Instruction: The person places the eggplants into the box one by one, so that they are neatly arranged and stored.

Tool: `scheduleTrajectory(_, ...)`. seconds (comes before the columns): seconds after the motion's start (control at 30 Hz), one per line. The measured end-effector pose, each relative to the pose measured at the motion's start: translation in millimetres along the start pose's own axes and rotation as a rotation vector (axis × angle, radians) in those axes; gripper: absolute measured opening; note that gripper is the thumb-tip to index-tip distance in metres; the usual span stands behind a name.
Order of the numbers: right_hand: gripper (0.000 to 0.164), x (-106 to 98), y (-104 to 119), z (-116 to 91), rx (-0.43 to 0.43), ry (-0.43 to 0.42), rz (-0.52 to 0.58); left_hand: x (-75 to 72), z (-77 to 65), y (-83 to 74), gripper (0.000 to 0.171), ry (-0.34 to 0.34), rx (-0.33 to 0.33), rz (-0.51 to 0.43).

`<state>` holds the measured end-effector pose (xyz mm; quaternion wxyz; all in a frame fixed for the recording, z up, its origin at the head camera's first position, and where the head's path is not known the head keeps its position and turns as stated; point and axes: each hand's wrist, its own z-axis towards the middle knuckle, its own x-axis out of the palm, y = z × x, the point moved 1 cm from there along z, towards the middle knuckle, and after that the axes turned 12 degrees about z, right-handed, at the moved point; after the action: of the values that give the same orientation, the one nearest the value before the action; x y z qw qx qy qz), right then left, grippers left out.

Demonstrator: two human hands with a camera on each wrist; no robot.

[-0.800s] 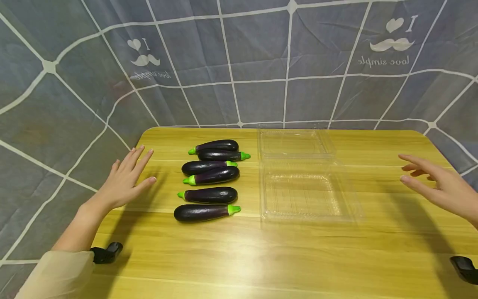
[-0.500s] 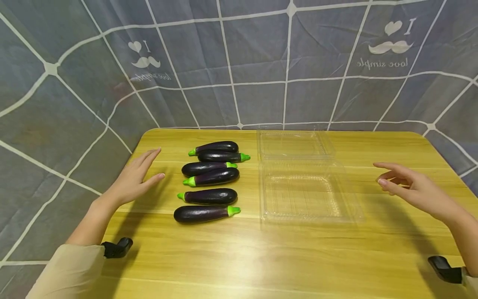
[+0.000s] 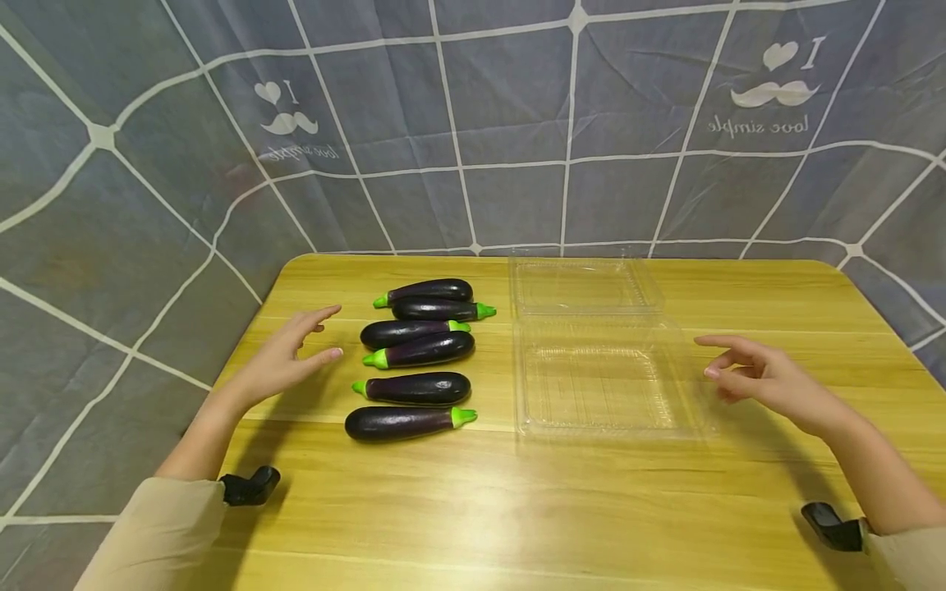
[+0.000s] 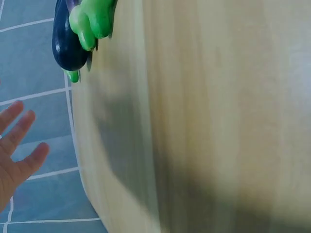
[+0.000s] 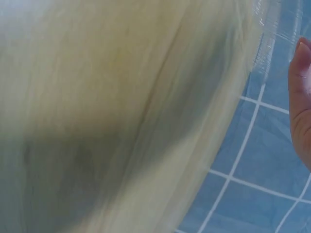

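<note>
Left, I see purple-black eggplants (image 3: pixel 418 389) with bright green stems (image 3: pixel 463 417); right, a colourless container (image 3: pixel 602 386). My sleeves (image 3: pixel 158 521) are beige, the surface (image 3: pixel 458 509) yellow wood-grained, the far cloth (image 3: pixel 510 90) grey-blue, white-gridded.

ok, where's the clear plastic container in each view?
Head: clear plastic container right of centre, between the eggplants and right hand.
Left wrist: not in it.
Right wrist: partly in, ridged edge at top right, near the thumb.
Shared landmark: white-lined backdrop, in all three.

I see smooth, glossy eggplants (image 3: pixel 424 349); a box (image 3: pixel 600 392) of thin, clear, shiny plastic; a smooth, wood-grained table (image 3: pixel 488 513) with a soft sheen; a creased, matt cloth curtain (image 3: pixel 510 98); and matt cloth sleeves (image 3: pixel 163 525).
</note>
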<state>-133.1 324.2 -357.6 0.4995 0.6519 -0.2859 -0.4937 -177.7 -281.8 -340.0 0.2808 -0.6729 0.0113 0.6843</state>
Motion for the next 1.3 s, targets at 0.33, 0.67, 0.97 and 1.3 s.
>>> scheduleTrajectory(0.33, 0.047, 3, -4, 2, 0.004, 0.047, 0.120, 13.8, -8.3, -5.6, 0.066, 0.061, 0.003, -0.118)
scheduleTrajectory(0.67, 0.045, 7, -7, 7, -0.014, 0.071, 0.226, 24.9, -22.3, -13.5, 0.052, 0.195, 0.095, -0.279)
scheduleTrajectory(0.97, 0.046, 8, -8, 9, 0.013, 0.119, 0.268, 38.2, -28.2, -20.9, 0.050, 0.282, 0.160, -0.271)
scheduleTrajectory(1.3, 0.049, 8, -10, 10, 0.012, 0.192, 0.340, 46.5, -32.6, -26.3, 0.053, 0.303, 0.156, -0.278)
